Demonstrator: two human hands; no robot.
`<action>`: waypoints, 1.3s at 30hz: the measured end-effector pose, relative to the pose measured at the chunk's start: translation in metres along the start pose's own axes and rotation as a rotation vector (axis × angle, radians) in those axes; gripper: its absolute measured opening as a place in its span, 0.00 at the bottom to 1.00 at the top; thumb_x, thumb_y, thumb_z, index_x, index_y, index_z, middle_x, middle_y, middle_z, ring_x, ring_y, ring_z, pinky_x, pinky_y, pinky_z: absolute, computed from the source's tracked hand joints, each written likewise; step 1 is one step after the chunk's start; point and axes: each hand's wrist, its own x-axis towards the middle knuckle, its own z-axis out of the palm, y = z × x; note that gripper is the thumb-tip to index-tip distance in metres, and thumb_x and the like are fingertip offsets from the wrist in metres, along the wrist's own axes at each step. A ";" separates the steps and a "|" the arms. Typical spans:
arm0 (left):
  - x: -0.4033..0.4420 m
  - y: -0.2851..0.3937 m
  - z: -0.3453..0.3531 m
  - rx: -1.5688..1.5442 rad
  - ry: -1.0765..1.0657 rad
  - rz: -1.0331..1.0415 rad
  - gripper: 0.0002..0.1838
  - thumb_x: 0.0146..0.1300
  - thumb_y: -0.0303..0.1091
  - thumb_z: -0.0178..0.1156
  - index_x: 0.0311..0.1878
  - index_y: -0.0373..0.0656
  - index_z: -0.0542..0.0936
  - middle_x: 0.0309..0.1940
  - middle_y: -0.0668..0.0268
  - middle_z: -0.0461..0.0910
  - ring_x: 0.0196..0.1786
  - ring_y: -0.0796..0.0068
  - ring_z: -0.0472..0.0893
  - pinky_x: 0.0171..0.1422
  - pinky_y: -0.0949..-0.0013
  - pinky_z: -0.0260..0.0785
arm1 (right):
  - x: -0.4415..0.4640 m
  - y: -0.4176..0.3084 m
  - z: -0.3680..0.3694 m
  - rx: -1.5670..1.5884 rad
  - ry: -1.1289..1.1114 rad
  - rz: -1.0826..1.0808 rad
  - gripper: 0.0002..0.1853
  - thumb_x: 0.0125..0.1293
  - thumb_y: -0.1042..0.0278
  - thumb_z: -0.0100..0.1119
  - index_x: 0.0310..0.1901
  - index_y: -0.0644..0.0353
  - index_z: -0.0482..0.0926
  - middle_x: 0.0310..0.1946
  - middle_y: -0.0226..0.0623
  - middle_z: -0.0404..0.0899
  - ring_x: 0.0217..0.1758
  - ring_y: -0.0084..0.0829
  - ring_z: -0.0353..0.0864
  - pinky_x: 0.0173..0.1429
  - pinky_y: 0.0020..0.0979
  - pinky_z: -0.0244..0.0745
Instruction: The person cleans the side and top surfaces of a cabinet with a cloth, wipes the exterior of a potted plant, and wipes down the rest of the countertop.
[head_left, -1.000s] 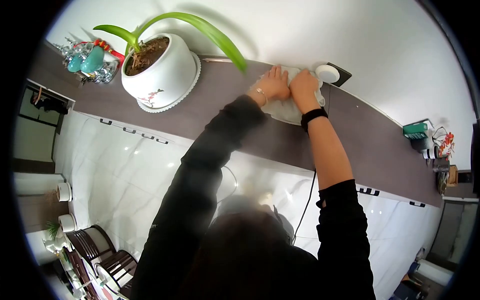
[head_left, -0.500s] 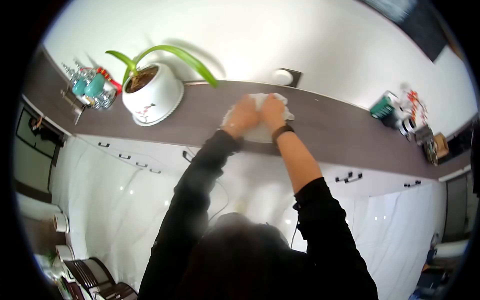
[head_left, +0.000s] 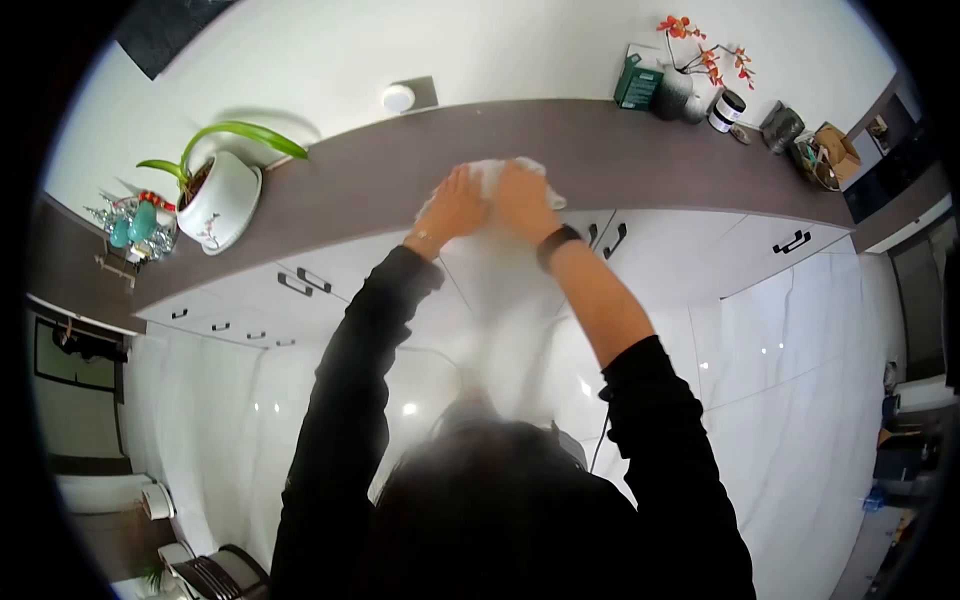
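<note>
A pale, crumpled cloth (head_left: pixel 489 172) lies on the front part of the brown cabinet top (head_left: pixel 400 160). My left hand (head_left: pixel 455 207) presses on the cloth's left side, its fingers bent together over the fabric. On the right side of the cloth, my right hand (head_left: pixel 522 202) is closed on it, close beside the left one. Part of the cloth shows between and beyond the hands; what is under the palms is hidden.
At the left stand a potted plant (head_left: pixel 222 200) and turquoise glass ornaments (head_left: pixel 135 228). A white round device (head_left: pixel 398 98) is on the wall. Further right are a green box (head_left: pixel 638 82), a vase with orange flowers (head_left: pixel 672 92), a black-lidded jar (head_left: pixel 727 110) and a basket (head_left: pixel 815 162).
Both hands and the cloth have moved right along the cabinet top and toward its front edge. The view has shifted right, so the plant appears further left and the flower vase nearer.
</note>
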 end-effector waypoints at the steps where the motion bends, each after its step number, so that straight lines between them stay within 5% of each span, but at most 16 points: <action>1: 0.017 0.017 0.038 0.019 0.037 0.075 0.34 0.69 0.48 0.42 0.71 0.33 0.56 0.70 0.35 0.51 0.74 0.39 0.51 0.76 0.48 0.44 | -0.003 0.044 0.036 -0.079 -0.014 -0.040 0.12 0.58 0.68 0.55 0.43 0.63 0.77 0.38 0.42 0.78 0.41 0.39 0.83 0.42 0.41 0.75; 5: 0.054 0.061 0.045 -0.002 0.036 0.148 0.34 0.70 0.50 0.41 0.71 0.34 0.56 0.70 0.35 0.51 0.74 0.39 0.51 0.76 0.48 0.43 | -0.012 0.102 0.013 -0.185 0.023 -0.205 0.11 0.59 0.69 0.53 0.41 0.64 0.78 0.39 0.43 0.78 0.44 0.40 0.83 0.44 0.43 0.75; 8: 0.090 0.070 0.055 -0.020 -0.061 0.112 0.36 0.70 0.52 0.40 0.72 0.35 0.54 0.72 0.38 0.48 0.75 0.41 0.48 0.77 0.49 0.42 | 0.014 0.130 0.030 -0.122 0.040 -0.137 0.11 0.59 0.69 0.52 0.40 0.65 0.78 0.38 0.42 0.79 0.44 0.41 0.83 0.45 0.44 0.75; 14: 0.186 0.066 0.032 -0.100 -0.274 -0.003 0.37 0.69 0.53 0.38 0.75 0.40 0.48 0.75 0.45 0.42 0.78 0.47 0.42 0.78 0.51 0.39 | 0.092 0.156 0.037 -0.064 0.108 0.037 0.19 0.50 0.63 0.67 0.43 0.61 0.79 0.39 0.42 0.80 0.44 0.38 0.83 0.44 0.34 0.76; 17: 0.233 0.059 0.048 -0.158 -0.163 -0.051 0.35 0.66 0.47 0.41 0.73 0.38 0.53 0.74 0.44 0.47 0.77 0.47 0.46 0.79 0.53 0.38 | 0.149 0.179 0.064 -0.038 0.053 0.174 0.21 0.49 0.62 0.68 0.43 0.64 0.76 0.35 0.43 0.82 0.40 0.39 0.84 0.44 0.34 0.76; 23: 0.301 0.062 0.061 -0.175 -0.071 -0.015 0.35 0.67 0.49 0.41 0.72 0.37 0.56 0.73 0.42 0.48 0.76 0.46 0.47 0.78 0.50 0.38 | 0.205 0.221 0.069 0.090 0.087 0.170 0.15 0.52 0.65 0.64 0.38 0.62 0.73 0.31 0.43 0.82 0.36 0.40 0.84 0.43 0.34 0.77; 26: 0.290 0.081 0.115 0.404 0.149 -0.295 0.33 0.68 0.51 0.42 0.67 0.33 0.65 0.69 0.38 0.58 0.71 0.42 0.58 0.69 0.45 0.49 | 0.221 0.223 0.125 -0.080 0.158 0.032 0.12 0.54 0.66 0.61 0.37 0.61 0.73 0.31 0.42 0.82 0.35 0.42 0.84 0.41 0.37 0.77; 32: 0.298 0.119 0.085 0.478 0.281 -0.275 0.32 0.68 0.50 0.43 0.67 0.33 0.65 0.66 0.40 0.63 0.70 0.43 0.60 0.69 0.46 0.51 | 0.211 0.248 0.115 -0.130 0.102 0.052 0.10 0.59 0.66 0.56 0.40 0.61 0.74 0.34 0.43 0.83 0.39 0.45 0.84 0.41 0.41 0.78; 34: 0.283 0.116 0.087 0.248 0.240 -0.231 0.32 0.67 0.48 0.45 0.67 0.32 0.65 0.66 0.43 0.65 0.71 0.48 0.59 0.69 0.51 0.55 | 0.204 0.239 0.079 0.002 0.005 0.169 0.12 0.61 0.66 0.54 0.45 0.62 0.75 0.38 0.47 0.83 0.43 0.47 0.83 0.45 0.40 0.77; 39: 0.222 0.162 0.082 0.303 0.231 -0.269 0.32 0.66 0.46 0.45 0.66 0.32 0.65 0.65 0.43 0.65 0.70 0.48 0.60 0.70 0.51 0.53 | 0.143 0.249 0.070 0.187 0.144 0.024 0.11 0.61 0.67 0.54 0.43 0.62 0.75 0.37 0.48 0.83 0.42 0.45 0.83 0.45 0.40 0.77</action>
